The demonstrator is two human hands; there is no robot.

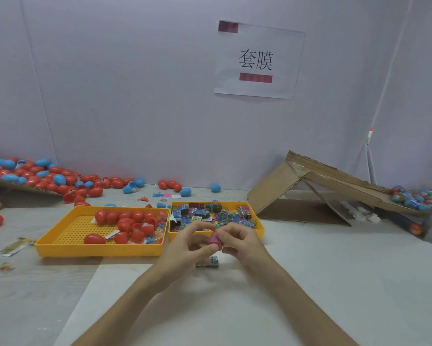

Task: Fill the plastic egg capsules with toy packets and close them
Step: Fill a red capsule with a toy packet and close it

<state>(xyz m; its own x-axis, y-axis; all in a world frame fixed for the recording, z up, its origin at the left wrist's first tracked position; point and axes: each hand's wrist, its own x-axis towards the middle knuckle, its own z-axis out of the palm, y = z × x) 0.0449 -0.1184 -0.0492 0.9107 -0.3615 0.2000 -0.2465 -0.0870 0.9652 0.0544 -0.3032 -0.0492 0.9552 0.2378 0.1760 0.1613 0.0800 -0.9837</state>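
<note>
In the head view, we see the egg [215, 240] held up between both hands, just in front of the right tray [234, 203]. The left hand [192, 242] pinches it from one side with curled fingers and thumb. The right hand [238, 242] wraps it from the other side. We cannot tell whether its halves are snapped together, as the fingers hide the seam.

We judge the egg to be light, hollow, stiff plastic with a smooth, rounded shell that could slip or roll. It is best held by one half in each hand, near the seam, and pressed straight together. Too hard a squeeze might flex the thin shell, so the halves should be lined up first.

One packet [208, 261] lies on the table [334, 283] just below the hands. More packets [210, 216] fill the right tray; they look thin, crinkly and soft, easy to fold small. The left tray [97, 250] has a perforated floor and holds red eggs [125, 221] at its far and right side.

The table is pale, flat and smooth, so a dropped egg would likely roll. A heap [35, 176] of red and blue eggs spreads along the back left. A cardboard ramp [322, 181] slopes at the right, with wrapped eggs [414, 198] at its lower end. A paper sign [257, 61] is stuck on the plain wall [135, 83].
</note>
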